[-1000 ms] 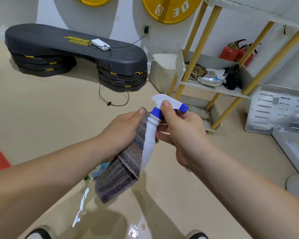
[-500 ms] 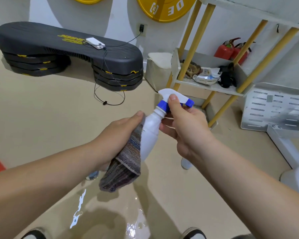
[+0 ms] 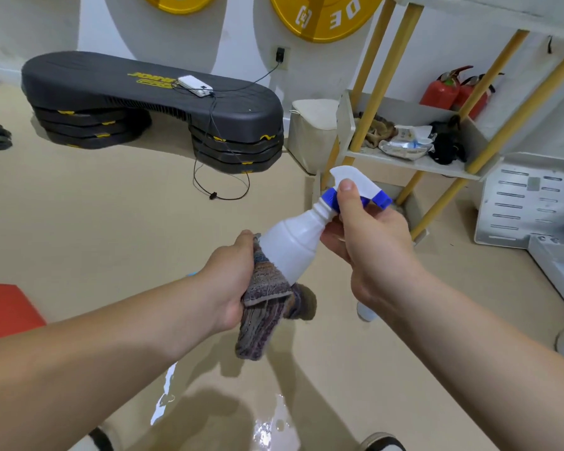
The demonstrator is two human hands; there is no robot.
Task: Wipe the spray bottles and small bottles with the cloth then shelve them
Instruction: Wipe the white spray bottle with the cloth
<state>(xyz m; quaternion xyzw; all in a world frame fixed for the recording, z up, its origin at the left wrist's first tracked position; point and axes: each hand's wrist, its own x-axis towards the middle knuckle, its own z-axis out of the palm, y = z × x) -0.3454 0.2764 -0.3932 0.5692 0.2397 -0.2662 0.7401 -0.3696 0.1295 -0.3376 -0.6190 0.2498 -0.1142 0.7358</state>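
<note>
One spray bottle mid-wipe: right hand grips its neck, left hand clamps cloth round its base; shelving on far-right shelf pending.

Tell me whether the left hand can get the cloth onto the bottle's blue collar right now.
Probably not: the right hand grips around the collar, covering most of it.
</note>
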